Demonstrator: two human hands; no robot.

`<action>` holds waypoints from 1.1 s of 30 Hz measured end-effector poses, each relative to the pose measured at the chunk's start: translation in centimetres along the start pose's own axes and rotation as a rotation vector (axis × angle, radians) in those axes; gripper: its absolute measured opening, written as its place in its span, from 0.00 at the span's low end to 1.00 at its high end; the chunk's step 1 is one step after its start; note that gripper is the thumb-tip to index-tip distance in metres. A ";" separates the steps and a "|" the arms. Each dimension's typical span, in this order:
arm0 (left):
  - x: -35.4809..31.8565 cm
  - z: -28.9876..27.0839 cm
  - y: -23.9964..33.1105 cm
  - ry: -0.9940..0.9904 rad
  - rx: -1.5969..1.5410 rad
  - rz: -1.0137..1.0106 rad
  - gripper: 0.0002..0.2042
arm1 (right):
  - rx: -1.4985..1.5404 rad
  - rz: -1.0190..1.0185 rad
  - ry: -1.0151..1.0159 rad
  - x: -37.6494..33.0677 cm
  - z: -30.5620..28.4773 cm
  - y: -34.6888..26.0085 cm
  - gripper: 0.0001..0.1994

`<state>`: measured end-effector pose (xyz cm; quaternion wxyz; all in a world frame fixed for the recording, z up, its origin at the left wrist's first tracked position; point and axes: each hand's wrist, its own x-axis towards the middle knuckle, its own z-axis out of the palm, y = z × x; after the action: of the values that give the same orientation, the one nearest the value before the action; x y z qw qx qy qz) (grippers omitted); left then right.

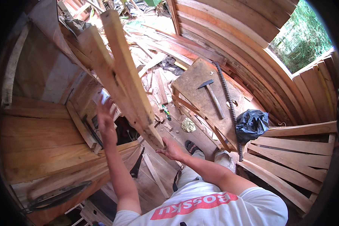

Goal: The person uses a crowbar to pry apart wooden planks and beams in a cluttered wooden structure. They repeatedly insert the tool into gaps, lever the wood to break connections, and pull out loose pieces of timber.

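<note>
Two long wooden boards stand tilted in front of me, spreading apart toward the top: one nearer board [126, 67] and a second board [98, 62] to its left. My right hand [172, 149] is closed round their lower end, where they come together; whether it grips both, I cannot tell. My left hand [106, 118] is raised to the left of the boards, a little smeared by motion. Its fingers are apart with nothing in them, and it appears clear of the wood.
On the right, a worn wooden tabletop [194, 81] bears a hammer [211, 98] and a ribbed steel bar [226, 94]. A black plastic bag [252, 123] sits at the bar's near end. Wood scraps [160, 84] litter the floor ahead. Plank walls [229, 49] curve round the right side.
</note>
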<state>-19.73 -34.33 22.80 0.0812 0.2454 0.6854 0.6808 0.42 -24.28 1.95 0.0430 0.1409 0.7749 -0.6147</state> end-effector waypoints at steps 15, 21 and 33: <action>-0.2 1.1 -7.2 -0.021 -0.289 -0.211 0.25 | 0.157 -0.076 0.022 6.4 -9.4 -7.9 0.34; -3.1 5.0 -9.1 -0.368 -0.027 -0.259 0.24 | 0.549 -0.485 0.126 10.3 -20.1 -21.1 0.42; -5.0 6.5 -3.0 -0.022 -0.049 0.318 0.39 | 0.431 -0.350 0.004 6.2 -15.3 -20.4 0.25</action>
<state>-13.20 -30.64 18.36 -0.0141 0.3563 0.6202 0.6988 -9.40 -12.67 23.29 -0.0964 0.0122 0.6389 -0.7631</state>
